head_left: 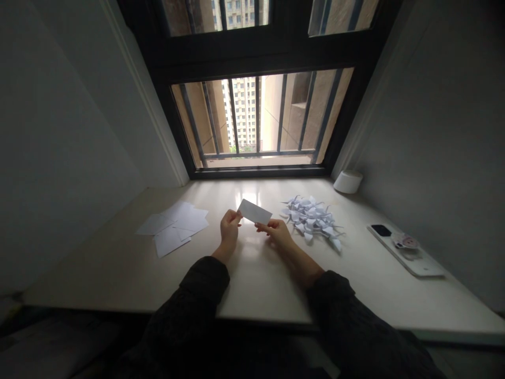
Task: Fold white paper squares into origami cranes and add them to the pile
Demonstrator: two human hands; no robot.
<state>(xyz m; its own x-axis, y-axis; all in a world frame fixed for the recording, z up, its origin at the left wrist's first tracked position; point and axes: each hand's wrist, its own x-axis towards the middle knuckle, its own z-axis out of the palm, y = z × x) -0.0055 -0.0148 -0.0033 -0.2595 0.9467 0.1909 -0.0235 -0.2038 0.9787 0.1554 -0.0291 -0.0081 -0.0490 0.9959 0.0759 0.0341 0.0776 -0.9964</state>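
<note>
Pinching a folded paper (254,211) at its ends, left hand (229,229) and right hand (276,231) hold it above the table (252,284), loose sheets (173,227) left of it, folded cranes (312,218) right.

Person, head view: 2 bare hands, no gloves, rings or watch seen. Left hand (229,227) & right hand (278,232) both bare to wrist. Dark long sleeves (197,300), charcoal/black, soft knit-like fabric w/ faint ribbed texture, loose fit, cuffs ending just above wrists.
</note>
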